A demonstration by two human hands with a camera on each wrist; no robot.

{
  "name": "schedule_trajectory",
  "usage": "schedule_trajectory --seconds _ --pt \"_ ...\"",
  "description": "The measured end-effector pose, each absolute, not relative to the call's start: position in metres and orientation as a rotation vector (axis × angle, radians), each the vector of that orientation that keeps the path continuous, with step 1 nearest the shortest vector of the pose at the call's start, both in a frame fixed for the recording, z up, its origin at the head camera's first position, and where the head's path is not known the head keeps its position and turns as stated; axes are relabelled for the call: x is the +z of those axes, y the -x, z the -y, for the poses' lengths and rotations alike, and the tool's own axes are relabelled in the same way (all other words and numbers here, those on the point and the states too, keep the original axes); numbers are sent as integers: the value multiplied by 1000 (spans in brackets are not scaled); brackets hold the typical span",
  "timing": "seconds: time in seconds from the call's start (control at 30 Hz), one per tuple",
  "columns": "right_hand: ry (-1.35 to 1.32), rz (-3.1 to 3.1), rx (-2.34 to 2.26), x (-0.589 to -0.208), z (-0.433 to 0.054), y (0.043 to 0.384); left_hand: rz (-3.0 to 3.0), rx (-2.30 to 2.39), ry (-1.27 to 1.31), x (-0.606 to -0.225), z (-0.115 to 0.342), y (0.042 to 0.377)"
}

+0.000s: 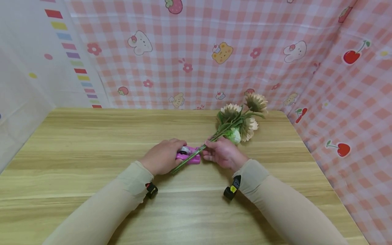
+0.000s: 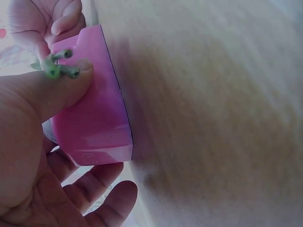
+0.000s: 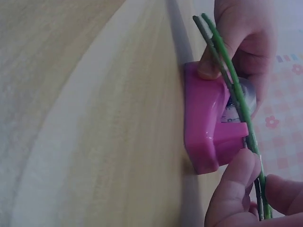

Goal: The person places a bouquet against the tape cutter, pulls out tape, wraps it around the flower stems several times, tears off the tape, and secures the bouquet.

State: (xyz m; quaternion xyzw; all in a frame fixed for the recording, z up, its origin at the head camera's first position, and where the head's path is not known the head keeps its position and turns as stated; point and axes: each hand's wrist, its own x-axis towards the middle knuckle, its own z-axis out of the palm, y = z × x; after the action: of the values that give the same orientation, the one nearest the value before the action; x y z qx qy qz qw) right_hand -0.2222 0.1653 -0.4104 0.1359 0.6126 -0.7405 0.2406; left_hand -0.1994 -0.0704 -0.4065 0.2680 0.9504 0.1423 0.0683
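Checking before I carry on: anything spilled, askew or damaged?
Nothing stands out: the left hand holds the tape dispenser upright on the table, the right hand pinches flower stems crossing over it, and no spill or damage shows.

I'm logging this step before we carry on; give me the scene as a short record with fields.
left hand: grips the pink tape dispenser, thumb on its near side
right hand: pinches the green stems between its fingers
tape dispenser: upright on the table, tape roll inside
stems: slant across above the dispenser, cut ends toward the left hand; contact with it unclear
flower heads: beyond the right hand, mostly cream, one greenish white
backdrop: pink checked cloth behind the table
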Motion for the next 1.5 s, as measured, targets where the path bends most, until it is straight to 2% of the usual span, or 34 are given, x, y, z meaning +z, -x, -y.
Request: schedule_trajectory --seconds 0.33,0.8,1.5 --pt "-283 -1569 -2074 -405 -166 222 -2853 430 -800 -406 70 199" --pt "-392 -1559 -2079 -409 -155 229 -2857 428 -796 -405 70 198" --pt "-387 -1618 -2012 -412 -161 225 -2867 434 -814 -406 70 199"
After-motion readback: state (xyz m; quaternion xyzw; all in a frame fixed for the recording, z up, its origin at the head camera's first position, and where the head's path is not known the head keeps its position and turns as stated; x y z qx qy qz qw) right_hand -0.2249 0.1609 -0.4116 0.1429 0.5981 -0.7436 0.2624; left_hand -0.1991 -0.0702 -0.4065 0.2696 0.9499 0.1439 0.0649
